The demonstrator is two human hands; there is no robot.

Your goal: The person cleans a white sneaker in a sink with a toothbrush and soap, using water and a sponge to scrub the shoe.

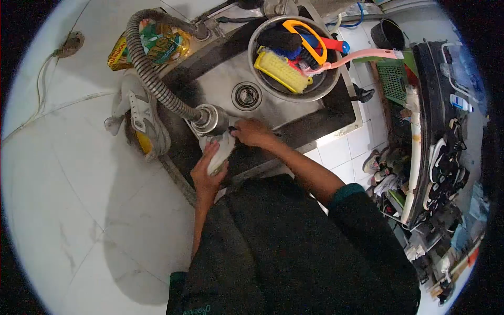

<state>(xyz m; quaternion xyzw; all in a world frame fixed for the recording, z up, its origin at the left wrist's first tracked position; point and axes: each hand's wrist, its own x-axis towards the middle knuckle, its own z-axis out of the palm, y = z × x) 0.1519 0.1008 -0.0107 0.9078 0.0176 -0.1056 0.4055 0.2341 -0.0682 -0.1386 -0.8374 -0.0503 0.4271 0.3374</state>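
Note:
My left hand (206,170) is wrapped round a whitish shoe (223,151), holding it at the near left side of the sink (216,81). The shoe is just below the faucet head (211,119), which hides part of it. My right hand (254,132) is closed at the shoe's far end, its fingers pinched round a small dark thing whose kind I cannot make out. On the counter to the left stands a light grey and white sneaker (148,123) with a yellow insole showing.
A metal basin (252,50) in the sink holds several brushes, including a yellow brush (283,72) and a pink-handled brush (362,54). The ribbed faucet hose (147,79) arches over a yellow-green soap pouch (122,54). Several shoes (380,168) lie at the right, beside a rack.

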